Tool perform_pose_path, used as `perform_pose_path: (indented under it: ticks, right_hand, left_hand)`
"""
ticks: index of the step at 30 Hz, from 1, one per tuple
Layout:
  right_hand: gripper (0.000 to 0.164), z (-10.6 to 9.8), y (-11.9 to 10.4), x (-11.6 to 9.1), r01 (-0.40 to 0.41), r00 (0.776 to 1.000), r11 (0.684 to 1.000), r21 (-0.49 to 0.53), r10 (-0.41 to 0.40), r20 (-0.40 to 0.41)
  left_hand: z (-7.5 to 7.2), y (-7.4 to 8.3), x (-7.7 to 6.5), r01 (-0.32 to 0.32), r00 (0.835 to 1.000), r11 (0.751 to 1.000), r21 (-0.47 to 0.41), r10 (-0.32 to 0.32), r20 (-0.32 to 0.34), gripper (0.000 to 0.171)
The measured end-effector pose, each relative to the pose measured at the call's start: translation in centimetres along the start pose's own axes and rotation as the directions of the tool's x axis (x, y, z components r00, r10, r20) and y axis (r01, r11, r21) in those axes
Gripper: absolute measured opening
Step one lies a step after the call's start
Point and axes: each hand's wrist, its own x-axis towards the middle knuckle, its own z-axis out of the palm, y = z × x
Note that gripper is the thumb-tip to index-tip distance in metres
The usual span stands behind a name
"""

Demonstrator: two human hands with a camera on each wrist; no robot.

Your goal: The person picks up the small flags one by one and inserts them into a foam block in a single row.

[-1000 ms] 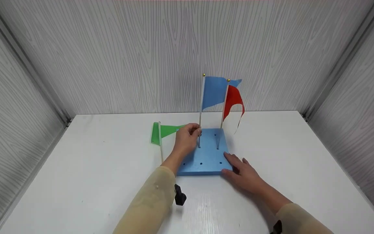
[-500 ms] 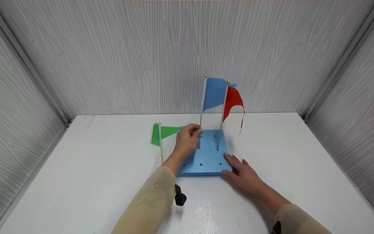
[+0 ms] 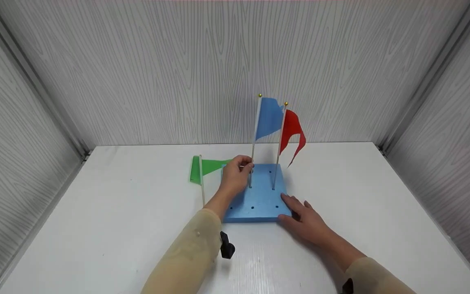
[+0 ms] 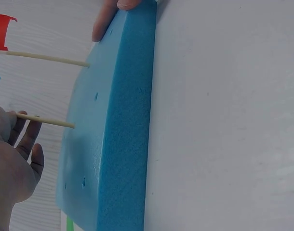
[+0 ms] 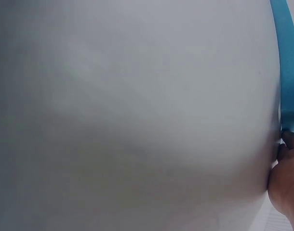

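Observation:
A blue foam block [image 3: 262, 198] with small holes lies on the table. My left hand [image 3: 235, 175] pinches the thin wooden stick of a blue flag [image 3: 268, 118] between thumb and fingers. That stick's lower end stands in a hole of the block, tilted slightly right. In the left wrist view, the pinched stick [image 4: 55, 122] meets the block's top face. To its right, a red flag [image 3: 290, 128] stands in another hole, untouched. My right hand [image 3: 308, 222] rests against the block's front right corner, fingers along the right edge and thumb at the front.
A green flag [image 3: 212, 166] lies left of the block, partly hidden by my left hand and forearm. White table [image 3: 116, 220] surrounds the block. Grey wood-patterned panels [image 3: 169, 73] stand at the back and both sides.
The blue flag's top has leaned a little to the right, and its tail has gone behind the red flag. The red flag's tail has swung. Both hands hold nearly the same positions.

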Motion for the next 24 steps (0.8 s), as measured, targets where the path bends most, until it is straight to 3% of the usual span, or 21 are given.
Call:
perform_pose_path:
  ticks: [12,24]
  right_hand:
    - [0.080,0.03,-0.14,0.07,-0.014,1.000,1.000,-0.006,0.014,0.004]
    - [0.080,-0.01,-0.16,0.08,-0.040,0.999,0.999,-0.005,0.040,0.018]
  left_hand:
    - [0.25,0.25,0.05,0.001,0.999,1.000,0.010,-0.001,-0.032,0.017]
    - [0.23,0.41,-0.08,0.012,1.000,1.000,-0.005,-0.012,-0.004,0.024]
